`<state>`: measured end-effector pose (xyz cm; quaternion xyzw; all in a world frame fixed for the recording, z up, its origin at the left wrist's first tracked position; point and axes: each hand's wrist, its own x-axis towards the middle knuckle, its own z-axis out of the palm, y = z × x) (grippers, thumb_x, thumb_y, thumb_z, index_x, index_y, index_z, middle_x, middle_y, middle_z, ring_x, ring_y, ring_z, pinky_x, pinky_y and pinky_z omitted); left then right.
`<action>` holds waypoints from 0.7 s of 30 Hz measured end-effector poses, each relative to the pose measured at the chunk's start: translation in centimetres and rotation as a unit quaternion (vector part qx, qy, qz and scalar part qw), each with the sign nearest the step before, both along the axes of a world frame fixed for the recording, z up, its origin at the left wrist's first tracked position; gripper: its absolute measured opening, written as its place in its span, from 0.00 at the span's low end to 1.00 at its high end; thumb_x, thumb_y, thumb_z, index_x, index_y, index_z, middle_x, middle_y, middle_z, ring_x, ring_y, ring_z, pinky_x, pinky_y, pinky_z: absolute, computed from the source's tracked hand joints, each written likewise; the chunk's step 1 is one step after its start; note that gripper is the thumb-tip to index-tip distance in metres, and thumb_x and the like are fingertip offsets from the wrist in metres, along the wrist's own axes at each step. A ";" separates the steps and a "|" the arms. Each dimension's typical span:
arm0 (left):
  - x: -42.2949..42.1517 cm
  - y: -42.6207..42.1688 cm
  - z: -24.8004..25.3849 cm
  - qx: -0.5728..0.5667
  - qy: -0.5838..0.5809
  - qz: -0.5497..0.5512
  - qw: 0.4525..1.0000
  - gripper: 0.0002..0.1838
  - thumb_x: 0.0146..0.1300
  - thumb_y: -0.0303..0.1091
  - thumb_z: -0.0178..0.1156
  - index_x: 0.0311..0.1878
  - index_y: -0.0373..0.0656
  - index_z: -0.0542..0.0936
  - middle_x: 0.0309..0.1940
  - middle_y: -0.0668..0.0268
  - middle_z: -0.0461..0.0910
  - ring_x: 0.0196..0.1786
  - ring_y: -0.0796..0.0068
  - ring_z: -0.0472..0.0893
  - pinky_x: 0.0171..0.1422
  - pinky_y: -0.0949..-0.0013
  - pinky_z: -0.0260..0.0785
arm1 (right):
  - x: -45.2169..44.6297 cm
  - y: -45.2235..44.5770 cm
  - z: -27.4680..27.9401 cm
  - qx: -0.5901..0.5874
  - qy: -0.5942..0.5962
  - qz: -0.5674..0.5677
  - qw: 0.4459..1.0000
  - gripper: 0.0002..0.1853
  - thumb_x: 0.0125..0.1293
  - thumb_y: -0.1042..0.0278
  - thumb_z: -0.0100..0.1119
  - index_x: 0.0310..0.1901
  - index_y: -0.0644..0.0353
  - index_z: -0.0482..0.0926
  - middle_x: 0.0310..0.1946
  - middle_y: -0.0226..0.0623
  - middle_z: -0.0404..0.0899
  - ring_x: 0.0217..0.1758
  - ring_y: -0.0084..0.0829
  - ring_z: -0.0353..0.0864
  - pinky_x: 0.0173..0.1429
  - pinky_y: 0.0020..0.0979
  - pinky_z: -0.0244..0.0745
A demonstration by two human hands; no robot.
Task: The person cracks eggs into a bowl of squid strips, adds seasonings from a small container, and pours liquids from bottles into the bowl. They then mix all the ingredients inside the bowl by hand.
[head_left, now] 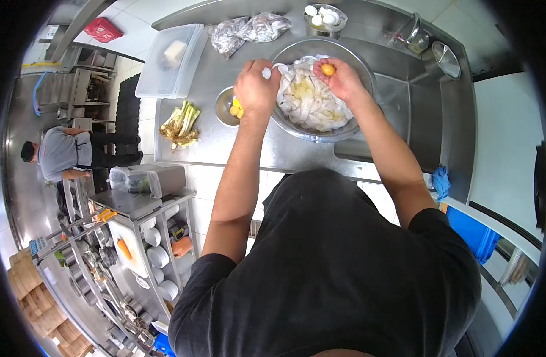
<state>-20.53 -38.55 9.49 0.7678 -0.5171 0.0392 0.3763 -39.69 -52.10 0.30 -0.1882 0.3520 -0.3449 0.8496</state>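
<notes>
The right hand point(344, 82) holds a yolk point(328, 69) on its curled fingers, above the pale strips point(308, 110) inside the large bowl point(314, 47). The left hand point(255, 88) grips a piece of eggshell point(266, 73) with closed fingers. Its forearm point(243, 149) partly hides the small bowl point(223, 111), at nine o'clock from the large one. At twelve o'clock stands the bowl of eggs point(316, 28); filled bags point(264, 28) lie toward ten, stalks point(181, 124) between eight and nine
</notes>
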 end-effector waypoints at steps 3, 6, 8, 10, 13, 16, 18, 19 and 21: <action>0.6 0.2 0.1 0.007 0.016 0.001 1.000 0.08 0.55 0.39 0.71 0.37 0.50 0.86 0.39 0.65 0.84 0.41 0.54 0.84 0.46 0.54 0.76 | 0.4 0.2 0.3 0.015 -0.018 -0.014 1.000 0.10 0.73 0.71 0.53 0.46 0.72 0.77 0.44 0.49 0.82 0.47 0.41 0.86 0.57 0.37 0.86; 1.0 0.0 0.2 0.017 0.015 0.001 1.000 0.08 0.55 0.39 0.70 0.36 0.50 0.86 0.38 0.65 0.84 0.41 0.54 0.84 0.46 0.54 0.76 | 0.6 0.0 0.3 0.007 -0.043 -0.028 0.999 0.10 0.73 0.71 0.53 0.45 0.72 0.77 0.44 0.50 0.82 0.49 0.42 0.85 0.58 0.39 0.86; 1.3 -0.3 0.1 0.016 0.003 -0.002 1.000 0.07 0.54 0.37 0.70 0.36 0.50 0.85 0.38 0.65 0.84 0.40 0.54 0.85 0.45 0.54 0.77 | 0.8 0.4 1.4 0.007 -0.041 -0.032 0.999 0.09 0.73 0.72 0.53 0.44 0.72 0.76 0.45 0.51 0.81 0.51 0.45 0.84 0.60 0.42 0.85; 1.3 -0.7 0.1 0.016 0.002 -0.008 1.000 0.07 0.54 0.37 0.70 0.36 0.50 0.85 0.38 0.65 0.84 0.40 0.54 0.85 0.45 0.53 0.76 | 0.9 0.5 1.5 0.003 -0.038 -0.030 0.999 0.09 0.73 0.72 0.56 0.45 0.72 0.76 0.45 0.49 0.81 0.50 0.43 0.84 0.60 0.41 0.85; 1.3 -1.5 -0.2 0.020 0.009 -0.008 1.000 0.08 0.53 0.37 0.70 0.36 0.50 0.85 0.38 0.64 0.84 0.41 0.53 0.84 0.45 0.53 0.76 | 0.6 0.2 1.6 -0.010 -0.022 -0.029 0.999 0.10 0.72 0.72 0.59 0.46 0.72 0.77 0.44 0.47 0.81 0.48 0.41 0.84 0.59 0.39 0.85; 1.3 -2.0 -0.4 0.030 0.020 -0.009 0.999 0.08 0.54 0.38 0.70 0.36 0.50 0.86 0.38 0.63 0.84 0.42 0.53 0.84 0.46 0.53 0.76 | 0.6 -0.4 1.1 -0.010 -0.007 -0.016 1.000 0.10 0.70 0.72 0.62 0.46 0.70 0.78 0.43 0.45 0.82 0.47 0.37 0.84 0.56 0.36 0.85; 1.2 -2.5 -0.6 0.039 0.027 -0.011 0.999 0.08 0.54 0.39 0.70 0.37 0.50 0.86 0.38 0.63 0.84 0.43 0.53 0.84 0.46 0.52 0.76 | 0.4 -0.9 1.1 -0.011 0.002 -0.007 1.000 0.09 0.70 0.72 0.62 0.46 0.69 0.78 0.42 0.43 0.82 0.45 0.35 0.84 0.54 0.35 0.85; 1.2 -2.9 -0.5 0.044 0.030 -0.009 0.999 0.08 0.54 0.39 0.70 0.37 0.50 0.86 0.39 0.63 0.84 0.43 0.53 0.84 0.46 0.52 0.76 | 0.4 -0.9 1.4 -0.015 0.007 -0.003 1.000 0.09 0.70 0.72 0.62 0.46 0.69 0.79 0.42 0.43 0.82 0.45 0.34 0.84 0.53 0.34 0.84; 1.1 -3.6 -0.6 0.054 0.037 -0.009 0.998 0.09 0.55 0.40 0.70 0.37 0.50 0.86 0.39 0.63 0.84 0.43 0.53 0.84 0.47 0.52 0.76 | 0.2 -0.6 1.9 -0.022 0.009 0.002 1.000 0.08 0.70 0.72 0.62 0.45 0.68 0.79 0.41 0.41 0.82 0.44 0.33 0.83 0.51 0.33 0.84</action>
